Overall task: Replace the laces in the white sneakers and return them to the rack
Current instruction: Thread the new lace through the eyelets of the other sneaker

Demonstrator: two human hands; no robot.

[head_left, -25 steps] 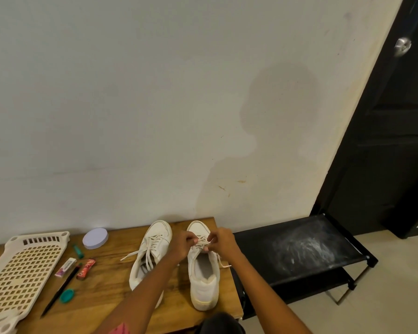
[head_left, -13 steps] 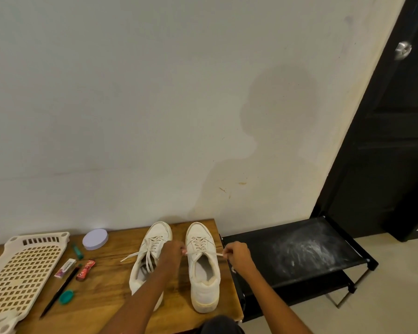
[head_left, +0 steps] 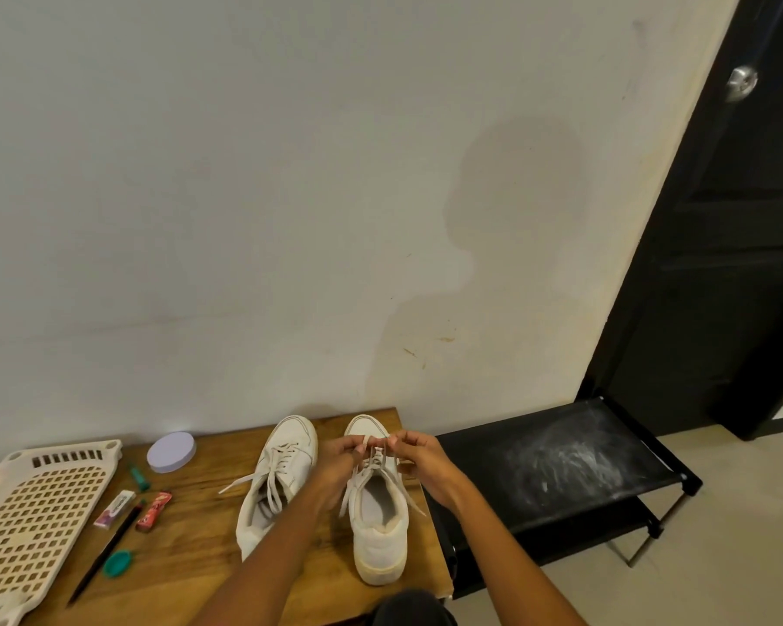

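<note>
Two white sneakers stand side by side on a wooden table (head_left: 191,562), toes toward the wall. The left sneaker (head_left: 276,481) has loose laces trailing over its side. Above the tongue of the right sneaker (head_left: 377,521), my left hand (head_left: 342,460) and my right hand (head_left: 419,458) have come together, each pinching an end of its white lace (head_left: 374,454). Slack lace hangs down both sides of this shoe. The black shoe rack (head_left: 557,467) stands right of the table, its dusty top shelf bare.
A cream perforated plastic tray (head_left: 32,512) lies at the table's left end. Near it are a lilac round lid (head_left: 171,451), a green cap (head_left: 117,560), a black pen (head_left: 105,551), a small tube and a red packet. A black door (head_left: 737,219) is at right.
Half a second ago my hands were spread apart, pulling the lace ends out to both sides. They have since moved back together over the right sneaker's tongue, still holding the lace.
</note>
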